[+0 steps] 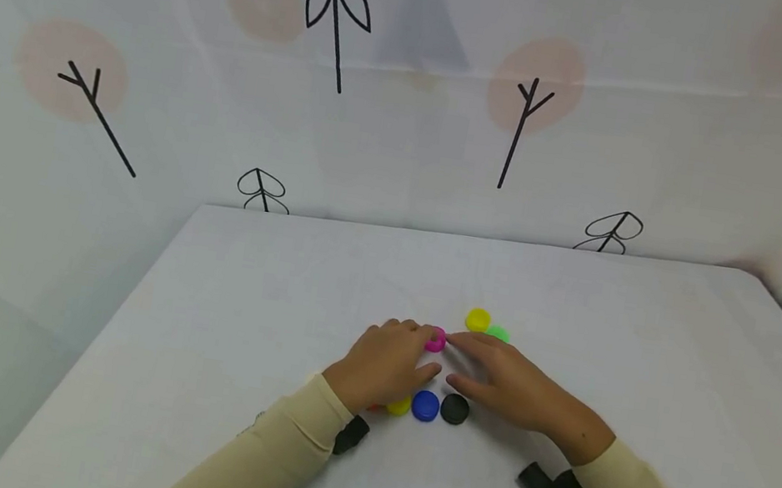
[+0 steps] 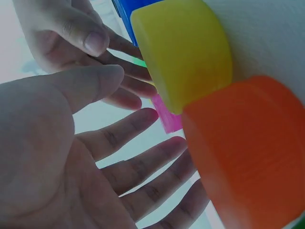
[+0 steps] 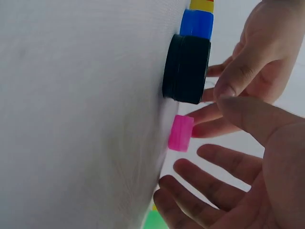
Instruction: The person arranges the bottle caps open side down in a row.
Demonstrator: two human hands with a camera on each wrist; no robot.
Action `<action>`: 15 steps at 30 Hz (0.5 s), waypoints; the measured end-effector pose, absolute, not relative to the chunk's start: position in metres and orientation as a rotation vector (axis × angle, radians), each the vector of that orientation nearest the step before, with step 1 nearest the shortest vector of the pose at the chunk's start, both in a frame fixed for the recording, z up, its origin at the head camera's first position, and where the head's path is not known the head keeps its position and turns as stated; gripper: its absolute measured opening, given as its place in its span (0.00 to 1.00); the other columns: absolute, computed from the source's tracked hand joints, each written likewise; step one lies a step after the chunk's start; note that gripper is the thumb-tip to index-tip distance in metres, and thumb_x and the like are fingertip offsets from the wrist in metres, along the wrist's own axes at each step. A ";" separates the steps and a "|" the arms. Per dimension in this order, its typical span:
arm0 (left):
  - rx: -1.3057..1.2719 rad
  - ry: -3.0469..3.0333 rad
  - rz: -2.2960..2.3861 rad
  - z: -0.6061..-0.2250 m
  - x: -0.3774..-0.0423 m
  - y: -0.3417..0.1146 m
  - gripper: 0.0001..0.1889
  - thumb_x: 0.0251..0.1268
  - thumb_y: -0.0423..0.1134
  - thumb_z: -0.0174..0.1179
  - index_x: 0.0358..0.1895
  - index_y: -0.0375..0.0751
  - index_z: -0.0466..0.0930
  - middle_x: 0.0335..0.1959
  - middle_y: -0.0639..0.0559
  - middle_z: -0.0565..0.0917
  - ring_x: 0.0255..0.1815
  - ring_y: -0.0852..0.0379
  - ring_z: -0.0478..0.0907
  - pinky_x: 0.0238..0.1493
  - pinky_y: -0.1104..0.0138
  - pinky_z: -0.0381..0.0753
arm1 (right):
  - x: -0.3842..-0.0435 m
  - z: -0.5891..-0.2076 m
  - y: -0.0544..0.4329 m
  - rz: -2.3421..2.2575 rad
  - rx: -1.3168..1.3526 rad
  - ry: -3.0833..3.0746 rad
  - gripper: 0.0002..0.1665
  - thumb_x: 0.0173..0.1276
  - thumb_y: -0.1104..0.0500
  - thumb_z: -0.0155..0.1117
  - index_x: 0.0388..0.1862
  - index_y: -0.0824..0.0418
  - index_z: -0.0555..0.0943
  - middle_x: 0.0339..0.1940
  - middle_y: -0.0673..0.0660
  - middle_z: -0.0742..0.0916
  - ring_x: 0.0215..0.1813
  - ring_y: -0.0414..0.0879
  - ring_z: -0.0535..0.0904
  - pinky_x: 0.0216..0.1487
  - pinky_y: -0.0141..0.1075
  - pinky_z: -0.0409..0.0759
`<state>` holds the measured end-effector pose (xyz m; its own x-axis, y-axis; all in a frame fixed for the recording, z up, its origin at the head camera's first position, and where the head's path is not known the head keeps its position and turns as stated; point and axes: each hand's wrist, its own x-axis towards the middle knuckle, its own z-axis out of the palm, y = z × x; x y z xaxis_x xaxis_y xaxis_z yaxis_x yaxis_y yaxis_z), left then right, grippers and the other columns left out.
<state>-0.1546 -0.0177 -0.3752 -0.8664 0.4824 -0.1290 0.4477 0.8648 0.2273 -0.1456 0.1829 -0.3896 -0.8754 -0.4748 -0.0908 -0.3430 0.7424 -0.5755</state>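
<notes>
A pink ring-like cap (image 1: 436, 340) lies on the table between my two hands. My left hand (image 1: 384, 365) has its fingers extended, with the index fingertip right at the pink cap's left side in the head view. From the other side my right hand (image 1: 517, 385) reaches in, fingers loosely spread and index fingertip close to the pink cap (image 3: 181, 133). Below the hands sit a blue cap (image 1: 425, 406), a black cap (image 1: 455, 409) and a yellow cap (image 1: 400, 406) in a row. An orange-red cap (image 2: 248, 152) stands beside the yellow one, mostly hidden by my left wrist in the head view.
Beyond my right hand are another yellow cap (image 1: 477, 319) and a green cap (image 1: 498, 333), the green one partly covered by that hand. The table (image 1: 265, 276) has a white cloth. A patterned curtain (image 1: 406, 145) hangs behind its far edge.
</notes>
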 end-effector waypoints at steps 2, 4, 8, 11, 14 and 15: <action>0.723 2.858 0.276 -0.377 -0.155 -0.018 0.24 0.73 0.55 0.56 0.65 0.47 0.76 0.59 0.50 0.83 0.57 0.50 0.80 0.57 0.55 0.81 | -0.148 -0.391 0.181 -0.860 -0.657 2.712 0.33 0.69 0.53 0.67 0.70 0.62 0.73 0.67 0.59 0.80 0.71 0.59 0.73 0.68 0.55 0.73; 0.730 2.863 0.275 -0.378 -0.156 -0.019 0.23 0.73 0.55 0.56 0.63 0.48 0.77 0.58 0.51 0.84 0.55 0.50 0.80 0.56 0.56 0.81 | -0.152 -0.392 0.179 -0.883 -0.671 2.724 0.31 0.69 0.55 0.68 0.68 0.63 0.75 0.64 0.59 0.82 0.67 0.57 0.77 0.65 0.53 0.76; 0.747 2.878 0.262 -0.380 -0.156 -0.019 0.22 0.72 0.55 0.58 0.61 0.47 0.79 0.54 0.52 0.86 0.49 0.52 0.80 0.51 0.57 0.82 | -0.160 -0.392 0.175 -0.881 -0.673 2.761 0.25 0.68 0.58 0.68 0.63 0.64 0.79 0.53 0.57 0.88 0.54 0.51 0.83 0.57 0.47 0.83; 0.745 2.884 0.263 -0.381 -0.156 -0.020 0.22 0.71 0.56 0.58 0.61 0.47 0.79 0.53 0.53 0.87 0.48 0.53 0.80 0.50 0.58 0.81 | -0.167 -0.392 0.170 -0.871 -0.659 2.770 0.23 0.67 0.60 0.69 0.59 0.65 0.81 0.44 0.53 0.89 0.46 0.45 0.83 0.51 0.41 0.85; 0.728 2.885 0.273 -0.381 -0.156 -0.019 0.22 0.72 0.56 0.58 0.61 0.48 0.79 0.52 0.55 0.87 0.48 0.54 0.80 0.50 0.58 0.81 | -0.171 -0.392 0.166 -0.857 -0.633 2.767 0.22 0.66 0.61 0.68 0.58 0.66 0.82 0.38 0.51 0.87 0.41 0.42 0.82 0.47 0.38 0.85; 0.719 2.884 0.279 -0.381 -0.156 -0.019 0.22 0.72 0.56 0.58 0.61 0.48 0.79 0.52 0.55 0.87 0.47 0.54 0.80 0.49 0.58 0.81 | -0.172 -0.392 0.165 -0.855 -0.616 2.768 0.21 0.66 0.61 0.68 0.58 0.66 0.82 0.37 0.51 0.87 0.41 0.42 0.81 0.46 0.37 0.85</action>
<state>-0.1563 -0.0188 -0.3807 -0.8724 0.4772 -0.1056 0.4481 0.8672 0.2171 -0.1722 0.1652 -0.3916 -0.8980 -0.4372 -0.0485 -0.3337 0.7490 -0.5725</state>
